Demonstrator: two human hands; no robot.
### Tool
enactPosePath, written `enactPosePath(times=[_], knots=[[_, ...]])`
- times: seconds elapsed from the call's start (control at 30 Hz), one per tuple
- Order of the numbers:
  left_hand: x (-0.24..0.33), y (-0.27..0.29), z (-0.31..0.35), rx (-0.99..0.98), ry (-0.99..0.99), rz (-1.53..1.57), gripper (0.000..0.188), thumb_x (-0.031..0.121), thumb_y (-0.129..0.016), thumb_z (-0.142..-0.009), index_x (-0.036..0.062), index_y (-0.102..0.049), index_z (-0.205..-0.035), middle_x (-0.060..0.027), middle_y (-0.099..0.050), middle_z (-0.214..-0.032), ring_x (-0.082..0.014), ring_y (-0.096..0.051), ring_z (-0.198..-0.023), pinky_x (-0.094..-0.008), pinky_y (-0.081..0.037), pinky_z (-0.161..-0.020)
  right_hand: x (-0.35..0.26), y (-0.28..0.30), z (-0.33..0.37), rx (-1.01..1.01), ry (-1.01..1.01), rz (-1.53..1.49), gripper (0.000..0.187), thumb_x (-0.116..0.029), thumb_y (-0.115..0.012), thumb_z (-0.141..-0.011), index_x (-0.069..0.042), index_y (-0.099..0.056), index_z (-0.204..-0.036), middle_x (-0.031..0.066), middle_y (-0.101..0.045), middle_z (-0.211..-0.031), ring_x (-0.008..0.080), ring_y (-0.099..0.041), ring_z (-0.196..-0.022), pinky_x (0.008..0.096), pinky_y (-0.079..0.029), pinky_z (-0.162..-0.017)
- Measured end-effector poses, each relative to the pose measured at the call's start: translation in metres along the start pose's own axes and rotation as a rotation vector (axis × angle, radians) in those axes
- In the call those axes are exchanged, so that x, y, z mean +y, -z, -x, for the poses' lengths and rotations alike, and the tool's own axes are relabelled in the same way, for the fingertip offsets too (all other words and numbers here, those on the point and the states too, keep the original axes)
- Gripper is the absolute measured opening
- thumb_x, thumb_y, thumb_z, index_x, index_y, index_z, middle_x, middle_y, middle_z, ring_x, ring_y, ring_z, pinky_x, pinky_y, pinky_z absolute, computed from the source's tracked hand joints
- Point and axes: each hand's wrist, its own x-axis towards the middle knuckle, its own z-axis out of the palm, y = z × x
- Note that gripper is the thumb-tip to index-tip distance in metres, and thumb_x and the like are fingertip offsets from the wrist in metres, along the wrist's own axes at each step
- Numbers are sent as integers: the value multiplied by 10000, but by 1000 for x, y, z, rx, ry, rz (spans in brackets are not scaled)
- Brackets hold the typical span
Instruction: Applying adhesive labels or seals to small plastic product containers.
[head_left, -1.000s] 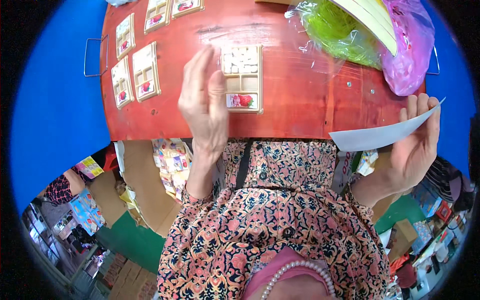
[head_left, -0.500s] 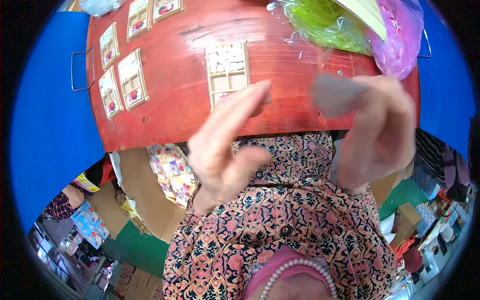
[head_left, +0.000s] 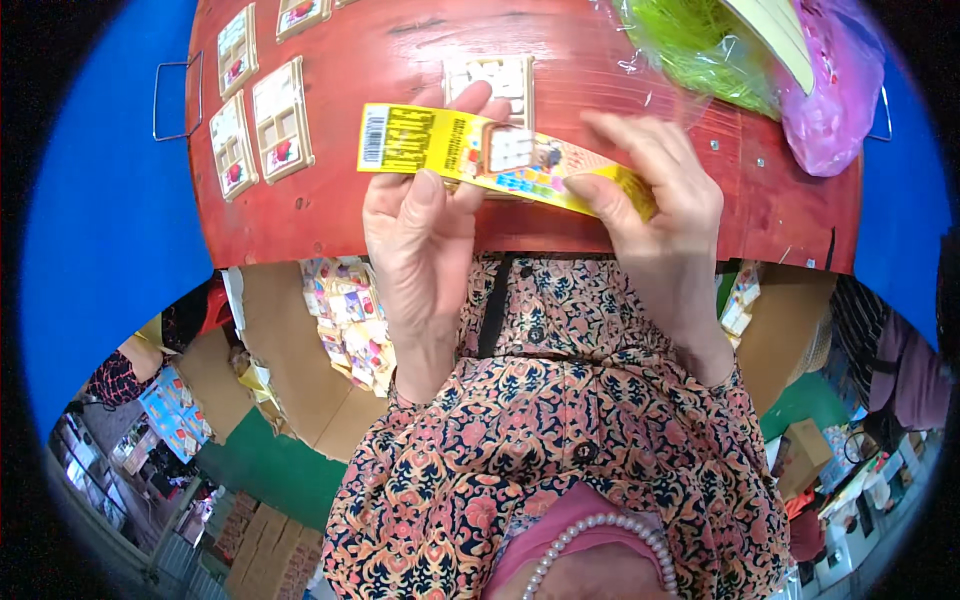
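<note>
Brightly lit across the red surface (head_left: 340, 215). Flares to a pale streak toward its far edge; glints on the clear bag (head_left: 700, 55) near the far right corner. Reads sharp on the yellow card strip (head_left: 470, 150), slightly soft on the right hand (head_left: 670, 200). Dims past the near left corner. Bowed toward the rim; black in 4 frame corners.

Worn on the head, the one fisheye view looks steeply down from close above the left hand (head_left: 415, 235) and right hand (head_left: 668, 195), spanning red wooden tabletop (head_left: 330, 215) to floral-patterned blouse (head_left: 555, 420), its bent rim perhaps too small-scaled to read surely.
</note>
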Motion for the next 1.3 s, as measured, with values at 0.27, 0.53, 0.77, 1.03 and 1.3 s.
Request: enactPosePath(times=[0.27, 0.53, 0.77, 1.03, 1.3], knots=[[-10, 18, 1, 277, -228, -442, 389, -6, -638, -783, -37, -529, -1155, -124, -604, -1061, -161, -592, -912, -286, -469, -850, 10, -23, 15, -191, -315, -394, 193, -32, -657, -762, 42, -604, -932, 89, -646, -797, 91, -600, -743, 225, -471, -633], [-16, 37, -11, 359, -278, -691, 355, 44, -614, -828, -43, -524, -1160, -74, -615, -975, -100, -571, -851, -237, -462, -782, 23, -41, 6, -200, -493, -397, 300, -69, -680, -753, 19, -575, -1021, 68, -639, -738, 89, -592, -701, 227, -463, -622], [-19, 45, -17, 397, -298, -752, 321, 66, -597, -850, -54, -532, -1140, -77, -612, -949, -93, -564, -838, -228, -459, -771, 36, -62, 2, -173, -477, -272, 312, -132, -719, -730, 10, -582, -971, 58, -627, -699, 79, -558, -649, 232, -451, -627], [-22, 53, -21, 429, -289, -754, 309, 56, -609, -840, -62, -544, -1118, -84, -618, -942, -92, -565, -842, -235, -467, -771, 38, -69, -2, -170, -482, -264, 295, -142, -724, -725, 11, -583, -934, 55, -615, -662, 77, -557, -630, 236, -455, -607], [-25, 56, -22, 441, -291, -810, 256, 30, -611, -831, -59, -565, -1066, -84, -623, -930, -93, -573, -809, -226, -470, -731, 40, -71, -4, -178, -455, -217, 302, -156, -728, -722, 11, -589, -932, 58, -603, -649, 86, -556, -617, 244, -457, -591]])
